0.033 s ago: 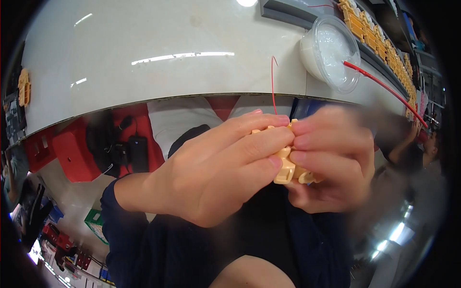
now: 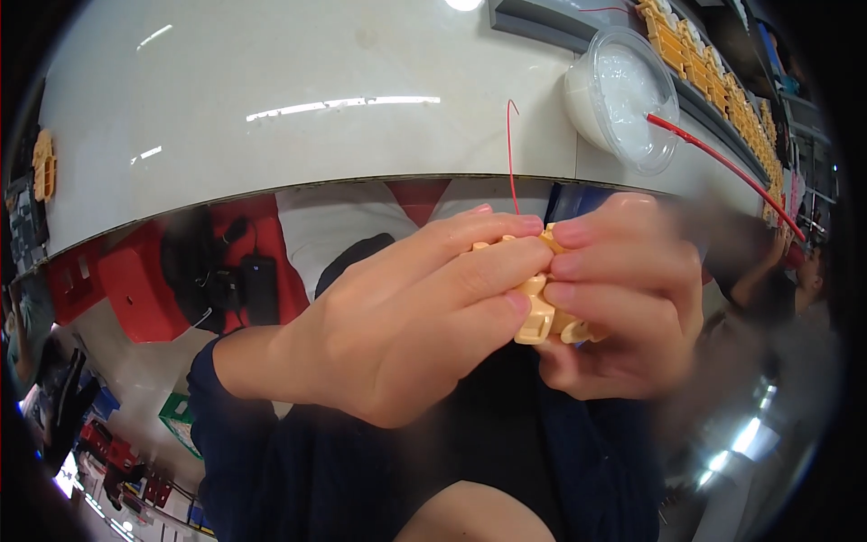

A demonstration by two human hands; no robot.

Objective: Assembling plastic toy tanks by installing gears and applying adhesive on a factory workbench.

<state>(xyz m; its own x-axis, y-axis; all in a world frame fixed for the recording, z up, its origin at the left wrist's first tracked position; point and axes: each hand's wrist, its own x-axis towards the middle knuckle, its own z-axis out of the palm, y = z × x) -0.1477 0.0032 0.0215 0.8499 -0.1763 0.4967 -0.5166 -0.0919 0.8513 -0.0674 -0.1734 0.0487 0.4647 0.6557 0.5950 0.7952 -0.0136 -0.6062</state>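
— Two hands meet on one small thing, close under the camera. What is it?

— A small tan moulded-plastic connector block (image 2: 540, 312), held in front of the dark blue clothing, just short of the white glossy tabletop (image 2: 298, 81). The left hand (image 2: 397, 334) curls over it from the left, fingertips pressed on its top and front. The right hand (image 2: 623, 298) clasps it from the right, fingers folded around its side. Both hands are closed on the piece; neither is slack.

— And the thin red wire (image 2: 511, 154)?

— It rises from between the fingertips, apparently out of the block's top, and bends at its upper end above the table edge. Exactly where it enters is hidden by the fingers.

— How would the block handle?

— I judge it light and rigid, with hard edges and slots that give the fingers purchase, so hardly slippery. Small ribs could perhaps snap under a hard squeeze. The broad flat sides look like the best place to pinch it. The wire looks thin and springy, and it would kink if bent sharply, so hold it low, near the block.

— Anything else about?

— A round translucent plastic tub (image 2: 623, 95) with white contents stands on the table to the right, well apart, with a thicker red cable (image 2: 722, 163) running out from its rim. A row of orange plastic parts (image 2: 722, 81) lines the far edge.
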